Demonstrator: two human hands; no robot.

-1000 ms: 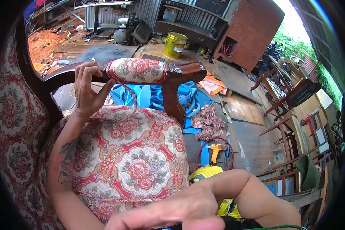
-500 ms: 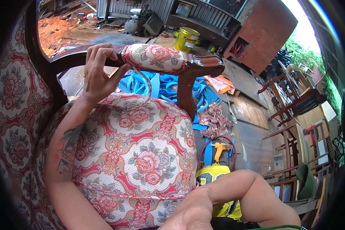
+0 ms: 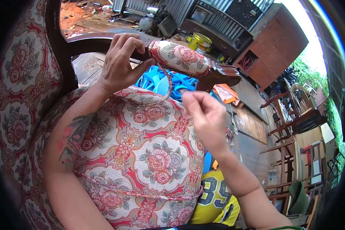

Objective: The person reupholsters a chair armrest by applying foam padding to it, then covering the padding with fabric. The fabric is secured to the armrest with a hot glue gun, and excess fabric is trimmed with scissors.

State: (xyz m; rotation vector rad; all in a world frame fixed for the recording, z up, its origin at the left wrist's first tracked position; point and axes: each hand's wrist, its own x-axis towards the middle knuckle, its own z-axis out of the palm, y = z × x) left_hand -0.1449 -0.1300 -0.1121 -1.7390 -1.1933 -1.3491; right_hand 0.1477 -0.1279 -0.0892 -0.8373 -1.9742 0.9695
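Note:
A chair with floral fabric fills the left and centre, its padded seat below a dark wooden arm with a floral armrest pad. My left hand is wrapped over the wooden arm, just left of the pad. A thin fabric cord hangs from the pad's left end and curves down over the seat. My right hand is raised over the seat's right edge, below the pad, its fingers pinched together. Whatever lies between those fingertips is too small to make out.
Blue strips lie on the floor behind the armrest, with an orange and pink cloth beside them. A yellow bucket and a reddish cabinet stand further back. Wooden chair frames are stacked at right.
My right hand has risen from the bottom of the view to beside the armrest. The chair and my left hand appear further right as the view shifts. My left hand keeps its hold.

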